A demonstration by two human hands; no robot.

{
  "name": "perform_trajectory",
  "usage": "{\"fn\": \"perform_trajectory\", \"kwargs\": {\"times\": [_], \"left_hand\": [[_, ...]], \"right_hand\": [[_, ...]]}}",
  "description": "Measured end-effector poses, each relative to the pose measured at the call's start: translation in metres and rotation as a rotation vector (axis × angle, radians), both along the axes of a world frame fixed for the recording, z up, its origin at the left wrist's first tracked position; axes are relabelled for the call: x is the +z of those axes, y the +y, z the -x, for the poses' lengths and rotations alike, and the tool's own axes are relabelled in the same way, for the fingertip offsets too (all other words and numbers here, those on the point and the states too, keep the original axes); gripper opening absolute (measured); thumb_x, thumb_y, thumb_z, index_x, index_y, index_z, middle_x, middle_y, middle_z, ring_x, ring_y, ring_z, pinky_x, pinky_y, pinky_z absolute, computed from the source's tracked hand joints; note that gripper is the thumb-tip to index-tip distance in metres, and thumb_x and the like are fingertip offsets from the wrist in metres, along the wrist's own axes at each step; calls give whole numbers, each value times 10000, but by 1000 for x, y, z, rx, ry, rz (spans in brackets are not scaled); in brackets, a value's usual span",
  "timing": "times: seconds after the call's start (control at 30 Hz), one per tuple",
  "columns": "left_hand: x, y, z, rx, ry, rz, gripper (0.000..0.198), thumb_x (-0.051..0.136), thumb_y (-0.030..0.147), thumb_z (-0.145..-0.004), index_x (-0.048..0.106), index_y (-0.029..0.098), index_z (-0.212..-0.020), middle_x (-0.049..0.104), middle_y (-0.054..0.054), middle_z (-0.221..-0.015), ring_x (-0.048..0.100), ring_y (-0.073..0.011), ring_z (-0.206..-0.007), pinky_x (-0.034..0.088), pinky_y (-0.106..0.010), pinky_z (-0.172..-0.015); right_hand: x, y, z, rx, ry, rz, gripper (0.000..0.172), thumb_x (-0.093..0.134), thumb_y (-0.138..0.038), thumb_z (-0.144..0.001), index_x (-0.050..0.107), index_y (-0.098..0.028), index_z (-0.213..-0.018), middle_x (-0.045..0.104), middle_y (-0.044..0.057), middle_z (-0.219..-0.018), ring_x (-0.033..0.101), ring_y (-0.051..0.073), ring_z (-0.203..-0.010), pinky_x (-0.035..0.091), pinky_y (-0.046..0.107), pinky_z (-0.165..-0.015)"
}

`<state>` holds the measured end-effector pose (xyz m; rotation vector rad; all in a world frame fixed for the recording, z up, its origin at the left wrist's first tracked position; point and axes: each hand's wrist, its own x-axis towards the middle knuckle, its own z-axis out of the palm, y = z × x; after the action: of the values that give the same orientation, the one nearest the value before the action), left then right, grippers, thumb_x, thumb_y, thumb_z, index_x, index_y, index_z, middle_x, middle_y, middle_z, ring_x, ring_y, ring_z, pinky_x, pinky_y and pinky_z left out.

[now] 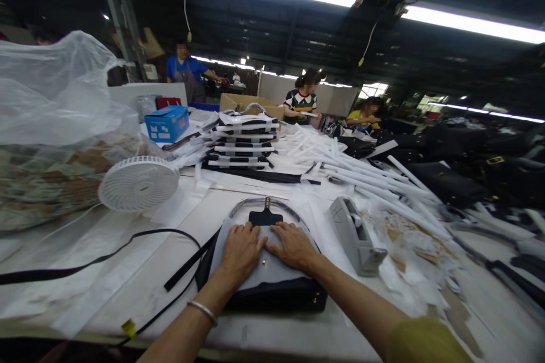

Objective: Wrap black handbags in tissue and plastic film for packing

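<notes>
A black handbag (276, 298) lies on the table in front of me, with a pale grey-white sheet (272, 272) over its upper face. My left hand (243, 247) rests flat on the sheet, fingers stretched toward the bag's top. Beside it my right hand (293, 244) is also spread flat, the two thumbs close together. Just past my fingertips is a black closure tab (265, 216) with a gold-coloured fitting. Behind that curves the plastic-wrapped handle (242, 204). A black strap (183, 272) extends out at the bag's left.
A grey tape dispenser (355, 238) stands to the right, near many white rolled tubes (374, 181). Left are a white fan (138, 184) and a large clear plastic bag (51, 108). Stacked wrapped bags (242, 144) and a blue box (167, 123) are behind. Several people work farther back.
</notes>
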<state>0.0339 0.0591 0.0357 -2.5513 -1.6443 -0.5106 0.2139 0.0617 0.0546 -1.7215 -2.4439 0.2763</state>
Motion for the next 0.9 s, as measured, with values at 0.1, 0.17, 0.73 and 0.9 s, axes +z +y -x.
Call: {"fn": "perform_trajectory", "kwargs": {"times": [0.1,0.17,0.73,0.9], "left_hand": [[0,-1,0,16,4,-18,250,436,318,-981,645,187,-1026,645,-113,-986,571,-285,-975,403,-451,-884],[0,-1,-1,17,7,-26,244,434,315,-984,645,194,-992,649,-105,-967,575,-284,-968,403,-446,-871],[-3,4,-4,134,-21,-67,270,447,343,-980,664,190,-931,657,-91,-902,612,-271,-894,454,-435,-816],[-16,10,-2,250,-93,-161,324,463,413,-969,685,181,-924,677,-97,-925,609,-289,-965,408,-522,-993]], "right_hand": [[-2,-3,-1,34,-1,-89,536,401,-600,-950,619,-222,-1261,641,103,-1246,554,290,-1149,395,428,-980],[-3,-6,0,29,1,-135,523,394,-616,-951,647,-232,-1199,671,90,-1158,576,277,-1088,398,404,-949],[-13,7,-5,-140,-85,-202,505,369,-561,-982,684,-177,-887,724,96,-900,674,274,-892,447,364,-797],[-17,15,-8,-118,-120,-233,522,345,-538,-994,698,-179,-856,735,102,-886,679,293,-912,453,397,-830]]}}
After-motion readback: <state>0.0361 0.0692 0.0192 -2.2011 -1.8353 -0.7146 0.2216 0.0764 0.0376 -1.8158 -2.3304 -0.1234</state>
